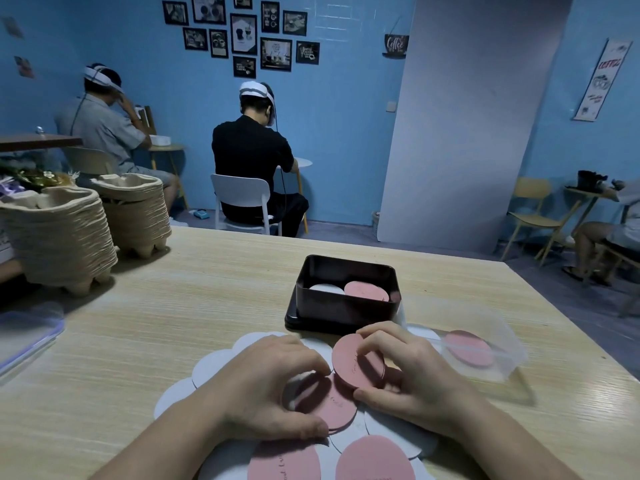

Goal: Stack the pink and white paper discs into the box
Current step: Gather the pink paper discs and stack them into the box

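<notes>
Right hand [412, 368] fingers pinch pink discs [358, 360] at table's near edge; left hand [263, 386] fingers clamp another pink pile [327, 403]. Square edges flush, then lower flat into box [346, 306]

On the tabletop [173, 323] the box [344, 299] sits behind the scattered discs [374, 460]; two discs lie inside it, egg-tray stacks [62, 237] far left.

Counting what's on the table: one dark box [346, 299] with one white disc [325, 289] and one pink disc [367, 291] showing inside. Five pink discs [358, 362] outside it. White discs [214, 365] overlap too much to count. Two egg-tray stacks [62, 237]. One clear lid [485, 344].
</notes>
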Motion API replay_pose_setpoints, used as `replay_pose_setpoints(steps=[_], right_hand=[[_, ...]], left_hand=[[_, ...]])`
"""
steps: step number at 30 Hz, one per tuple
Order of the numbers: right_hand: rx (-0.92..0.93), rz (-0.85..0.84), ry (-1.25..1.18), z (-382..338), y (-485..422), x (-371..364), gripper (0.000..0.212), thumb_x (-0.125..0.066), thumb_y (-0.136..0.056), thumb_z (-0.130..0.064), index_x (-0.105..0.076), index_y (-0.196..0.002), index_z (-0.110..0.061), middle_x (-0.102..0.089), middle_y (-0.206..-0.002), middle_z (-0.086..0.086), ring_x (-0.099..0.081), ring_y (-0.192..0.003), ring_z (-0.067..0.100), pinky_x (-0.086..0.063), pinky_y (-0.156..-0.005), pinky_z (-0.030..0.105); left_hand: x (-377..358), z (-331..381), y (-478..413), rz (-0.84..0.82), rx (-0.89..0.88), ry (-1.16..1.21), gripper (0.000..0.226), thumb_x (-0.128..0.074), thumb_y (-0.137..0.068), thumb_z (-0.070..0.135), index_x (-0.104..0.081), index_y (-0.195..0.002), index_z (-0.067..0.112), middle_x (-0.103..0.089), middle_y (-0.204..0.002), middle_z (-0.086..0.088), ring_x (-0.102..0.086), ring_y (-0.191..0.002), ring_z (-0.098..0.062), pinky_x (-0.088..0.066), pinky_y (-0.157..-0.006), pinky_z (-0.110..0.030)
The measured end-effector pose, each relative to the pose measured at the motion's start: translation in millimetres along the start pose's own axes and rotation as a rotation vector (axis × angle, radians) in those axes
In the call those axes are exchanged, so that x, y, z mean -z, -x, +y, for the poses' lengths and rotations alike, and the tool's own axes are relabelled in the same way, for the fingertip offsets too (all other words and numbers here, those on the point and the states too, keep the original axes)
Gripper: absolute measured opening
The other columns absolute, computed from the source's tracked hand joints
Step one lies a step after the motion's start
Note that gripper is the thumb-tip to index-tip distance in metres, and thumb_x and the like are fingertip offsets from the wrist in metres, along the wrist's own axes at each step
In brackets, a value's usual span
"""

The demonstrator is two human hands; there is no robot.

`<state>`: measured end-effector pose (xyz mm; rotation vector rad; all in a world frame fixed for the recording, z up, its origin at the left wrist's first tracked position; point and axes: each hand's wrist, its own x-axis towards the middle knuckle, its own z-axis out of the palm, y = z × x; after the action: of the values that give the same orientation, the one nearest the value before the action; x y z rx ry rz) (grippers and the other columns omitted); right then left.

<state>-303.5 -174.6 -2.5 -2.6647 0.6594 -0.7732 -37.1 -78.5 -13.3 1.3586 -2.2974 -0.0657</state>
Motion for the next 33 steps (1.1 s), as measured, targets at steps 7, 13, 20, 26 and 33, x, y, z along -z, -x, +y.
replay_pose_setpoints(steps=[7, 13, 20, 26, 33], right_hand=[[-0.027, -0.006, 0.006, -0.6, -0.8, -1.1, 0.038, -0.081, -0.08, -0.05, -0.06, -0.104, -0.031, -0.053, -0.13, -0.019, -0.057, -0.118, 0.004, -0.052, -0.091, 0.027], [-0.03, -0.017, 0.015, -1.1, -0.2, 0.3, 0.038, -0.081, -0.079, -0.052, -0.059, -0.105, -0.032, -0.055, -0.13, -0.02, -0.057, -0.12, 0.003, -0.05, -0.093, 0.026], [-0.036, -0.016, 0.012, -1.0, -1.5, -0.1, 0.037, -0.081, -0.079, -0.049, -0.06, -0.103, -0.03, -0.056, -0.127, -0.019, -0.053, -0.125, -0.001, -0.048, -0.096, 0.026], [0.071, -0.007, 0.003, -6.6, -4.0, -3.3, 0.045, -0.077, -0.087, -0.054, -0.059, -0.12, -0.03, -0.057, -0.133, -0.013, -0.056, -0.122, 0.002, -0.048, -0.097, 0.022], [0.097, -0.034, 0.034, -8.4, -5.2, -8.3, 0.034, -0.071, -0.092, -0.055, -0.063, -0.118, -0.034, -0.051, -0.142, -0.009, -0.048, -0.111, -0.017, -0.038, -0.088, 0.004]], left_hand=[[8.1, -2.2, 7.5, 0.19, 0.036, -0.017, 0.036, -0.077, -0.075, 0.054, -0.064, -0.094, 0.026, -0.066, -0.089, 0.011, -0.063, -0.086, -0.013, -0.051, -0.073, -0.04], [6.4, -0.4, 5.9, 0.303, 0.026, -0.005, 0.034, -0.076, -0.08, 0.048, -0.059, -0.098, 0.025, -0.066, -0.094, 0.009, -0.07, -0.097, -0.02, -0.056, -0.073, -0.041], [5.7, 2.1, 2.6, 0.448, 0.013, -0.05, 0.033, -0.075, -0.082, 0.046, -0.056, -0.095, 0.022, -0.064, -0.091, 0.01, -0.071, -0.095, -0.021, -0.056, -0.074, -0.038], [-4.4, 3.4, -3.1, 0.362, -0.016, -0.059, 0.038, -0.075, -0.082, 0.054, -0.056, -0.098, 0.025, -0.072, -0.112, 0.008, -0.066, -0.118, -0.006, -0.056, -0.083, -0.029], [-9.8, 5.7, -9.8, 0.346, -0.067, -0.062, 0.039, -0.072, -0.086, 0.058, -0.056, -0.098, 0.025, -0.072, -0.119, 0.003, -0.059, -0.129, -0.004, -0.057, -0.085, -0.028]])
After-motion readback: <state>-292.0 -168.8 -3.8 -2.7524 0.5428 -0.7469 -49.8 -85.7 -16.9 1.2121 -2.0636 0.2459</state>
